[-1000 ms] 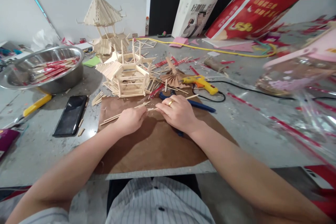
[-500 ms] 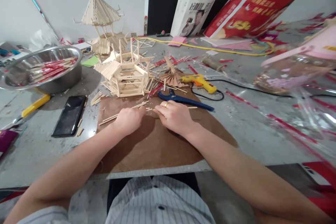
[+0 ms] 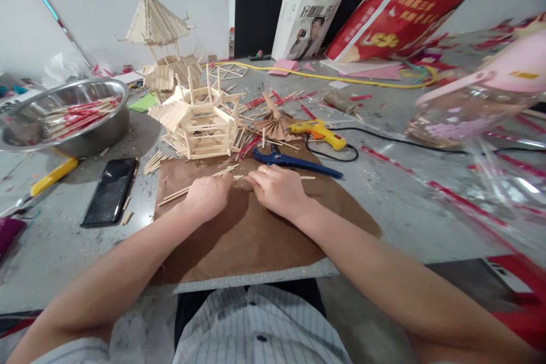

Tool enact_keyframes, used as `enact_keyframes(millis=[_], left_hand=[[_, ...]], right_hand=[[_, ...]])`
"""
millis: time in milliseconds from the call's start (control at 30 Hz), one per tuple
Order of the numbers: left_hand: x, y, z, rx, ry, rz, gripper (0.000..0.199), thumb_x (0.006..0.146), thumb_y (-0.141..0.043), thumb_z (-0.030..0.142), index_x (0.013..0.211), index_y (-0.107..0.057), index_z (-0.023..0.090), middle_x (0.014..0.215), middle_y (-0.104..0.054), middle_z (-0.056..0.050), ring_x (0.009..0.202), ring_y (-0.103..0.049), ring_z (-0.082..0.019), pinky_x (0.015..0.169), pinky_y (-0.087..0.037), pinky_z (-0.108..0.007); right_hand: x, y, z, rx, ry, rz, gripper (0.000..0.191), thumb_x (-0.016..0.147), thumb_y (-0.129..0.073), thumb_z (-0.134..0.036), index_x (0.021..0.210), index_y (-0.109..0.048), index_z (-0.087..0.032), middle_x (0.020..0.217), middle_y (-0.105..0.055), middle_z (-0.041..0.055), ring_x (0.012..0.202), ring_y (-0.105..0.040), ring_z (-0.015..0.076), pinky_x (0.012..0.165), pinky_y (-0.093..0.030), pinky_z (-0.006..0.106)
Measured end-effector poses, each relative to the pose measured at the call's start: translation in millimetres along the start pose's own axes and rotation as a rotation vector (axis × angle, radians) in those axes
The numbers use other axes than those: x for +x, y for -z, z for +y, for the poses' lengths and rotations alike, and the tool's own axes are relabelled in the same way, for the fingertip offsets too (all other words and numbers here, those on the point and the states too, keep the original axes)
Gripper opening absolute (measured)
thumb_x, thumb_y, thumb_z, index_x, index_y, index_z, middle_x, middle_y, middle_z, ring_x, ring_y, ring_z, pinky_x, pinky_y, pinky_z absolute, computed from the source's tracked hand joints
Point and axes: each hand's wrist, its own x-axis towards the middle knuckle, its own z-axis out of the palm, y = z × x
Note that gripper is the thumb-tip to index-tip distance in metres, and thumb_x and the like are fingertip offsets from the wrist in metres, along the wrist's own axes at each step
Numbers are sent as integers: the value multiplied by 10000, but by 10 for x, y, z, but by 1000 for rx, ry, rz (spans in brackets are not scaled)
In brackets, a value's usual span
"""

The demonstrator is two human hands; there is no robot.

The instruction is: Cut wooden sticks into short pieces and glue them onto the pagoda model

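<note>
My left hand (image 3: 210,196) is closed over the brown sheet (image 3: 256,239), with thin wooden sticks (image 3: 174,196) showing on both sides of it. Facing it, my right hand (image 3: 277,187), with a ring on one finger, is closed on a thin stick whose end (image 3: 307,178) sticks out to the right. The fingertips nearly meet, with short stick ends between them. Just beyond stands a six-sided stick frame (image 3: 209,131). A blue cutting tool (image 3: 298,164) lies behind my right hand, and a yellow glue gun (image 3: 322,133) lies behind that.
A metal bowl (image 3: 115,119) of red-wrapped sticks is at the left, near a black phone (image 3: 108,192) and a yellow-handled knife (image 3: 54,176). A stick pagoda (image 3: 157,23) stands at the back. On the right are a pink-lidded jar (image 3: 464,111), bags and red wrappers.
The whole view has shifted slightly, so the table's things appear a little further left. Both hands keep nearly the same pose, with the fingertips a touch further apart.
</note>
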Motion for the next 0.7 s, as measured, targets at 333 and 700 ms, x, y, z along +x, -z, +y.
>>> enact_keyframes(millis=[333,700], left_hand=[[4,-48,53,-79,3,43,288,863,-252,310,912,-504,178,763,-633,-86,722,-615,-216,604,-432,-295],[31,-177,-86,-146,-147,188,282,870,-263,305,888,-507,166,759,-622,-55,662,-588,-152,554,-383,-228]], right_hand=[[18,-47,38,-26,0,22,320,856,-354,-284,705,-616,-178,685,-603,26,651,-494,123,544,-227,258],[9,5,152,34,152,187,332,867,-345,-306,713,-611,-182,635,-583,18,625,-472,116,580,-266,250]])
